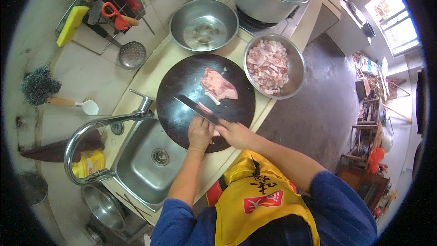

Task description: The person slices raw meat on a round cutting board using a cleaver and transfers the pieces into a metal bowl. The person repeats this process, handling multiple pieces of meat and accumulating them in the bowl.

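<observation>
My right hand [235, 134] grips the handle of a kitchen knife [195, 108], whose broad blade points up and left over a round dark chopping board [174, 75]. Close against the blade is my left hand [200, 132], fingers curled down at the near part of the board; what lies under them is mostly hidden. A thin strip of raw meat [205, 107] shows along the far side of the blade. Farther back on the board lies a larger slab of raw meat [219, 84] with a pale strip [213, 98] at its near edge.
A steel bowl of cut raw meat [267, 65] stands right of the board. Behind it are a steel basin [204, 27] and a big lidded pot [269, 0] on a stove. Left of the board, a curved faucet [102, 123] reaches over a steel sink [150, 171].
</observation>
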Demonstrator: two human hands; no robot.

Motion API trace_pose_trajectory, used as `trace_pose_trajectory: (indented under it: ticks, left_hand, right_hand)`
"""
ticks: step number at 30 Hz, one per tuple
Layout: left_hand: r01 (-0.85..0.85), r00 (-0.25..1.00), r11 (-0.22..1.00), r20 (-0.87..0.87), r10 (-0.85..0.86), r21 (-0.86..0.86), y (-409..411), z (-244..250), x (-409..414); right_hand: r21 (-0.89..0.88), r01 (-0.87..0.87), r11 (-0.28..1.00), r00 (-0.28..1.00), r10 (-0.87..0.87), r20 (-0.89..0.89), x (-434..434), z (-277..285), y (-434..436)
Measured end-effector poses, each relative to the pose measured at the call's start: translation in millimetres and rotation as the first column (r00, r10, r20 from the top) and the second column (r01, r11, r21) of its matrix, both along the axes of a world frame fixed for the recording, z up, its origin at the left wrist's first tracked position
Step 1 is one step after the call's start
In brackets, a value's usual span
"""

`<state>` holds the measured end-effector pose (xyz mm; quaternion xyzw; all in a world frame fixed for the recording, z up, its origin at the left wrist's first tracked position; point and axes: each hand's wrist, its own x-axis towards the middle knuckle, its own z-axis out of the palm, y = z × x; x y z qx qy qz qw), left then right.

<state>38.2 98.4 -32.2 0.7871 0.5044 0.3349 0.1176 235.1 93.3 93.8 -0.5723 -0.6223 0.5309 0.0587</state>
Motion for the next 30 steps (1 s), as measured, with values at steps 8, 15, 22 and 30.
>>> trace_pose_trajectory:
  ticks: [8,15,22,30]
  left_hand:
    - [-0.098,0.992,0.995,0.080,0.101,-0.033,-6,24,3]
    - [-0.381,0.884,0.923,0.275,0.379,-0.048,-23,45,-22]
    - [-0.049,0.994,0.998,0.099,0.045,0.032,-17,32,-11]
    - [0.034,0.994,0.999,0.107,-0.037,0.027,-7,15,-10]
  right_hand:
    - [-0.035,-0.023,0.999,0.999,0.022,-0.034,34,-16,-20]
    - [-0.742,0.339,0.578,0.671,-0.702,-0.240,105,-6,-9]
    - [0.210,0.071,0.975,0.997,-0.075,0.011,38,15,-49]
    - [0.025,0.003,1.000,0.956,-0.011,0.294,13,26,-65]
